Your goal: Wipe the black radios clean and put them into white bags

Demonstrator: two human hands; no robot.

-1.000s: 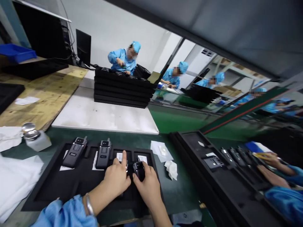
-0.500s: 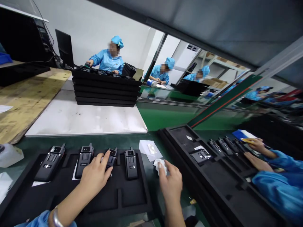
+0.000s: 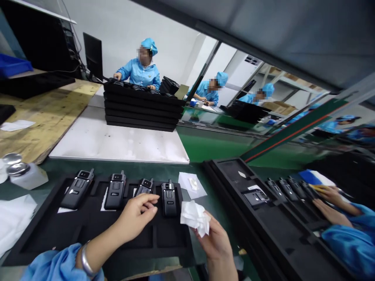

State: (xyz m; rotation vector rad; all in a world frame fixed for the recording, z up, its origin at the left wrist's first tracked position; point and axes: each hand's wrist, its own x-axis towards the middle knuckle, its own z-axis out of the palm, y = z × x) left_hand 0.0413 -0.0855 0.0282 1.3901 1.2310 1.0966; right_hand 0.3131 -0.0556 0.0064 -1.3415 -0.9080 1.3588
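My right hand (image 3: 217,238) is closed on a crumpled white tissue (image 3: 195,216), held up beside the right edge of a black foam tray (image 3: 117,238). Over that tray hovers my left hand (image 3: 137,218), its fingers loosely bent with nothing seen in them. It partly covers the third handheld radio (image 3: 145,186). Just right of its fingertips lies the rightmost radio (image 3: 169,201). Further left in the same tray are two more black radios, one (image 3: 115,191) with lettering and one (image 3: 76,189) at the far left, both with white paper underneath.
A paper sheet (image 3: 187,181) with a small white wad lies behind the tray. At left stand a dispenser bottle (image 3: 29,177) and white tissues (image 3: 17,218). To the right, a co-worker's hands (image 3: 334,207) work over stacked trays (image 3: 281,238) holding radios. Stacked black trays (image 3: 140,113) rise behind.
My left hand has come off the third radio and shifted right. My right hand has lifted the tissue from the table beside the tray. The view has turned slightly left.
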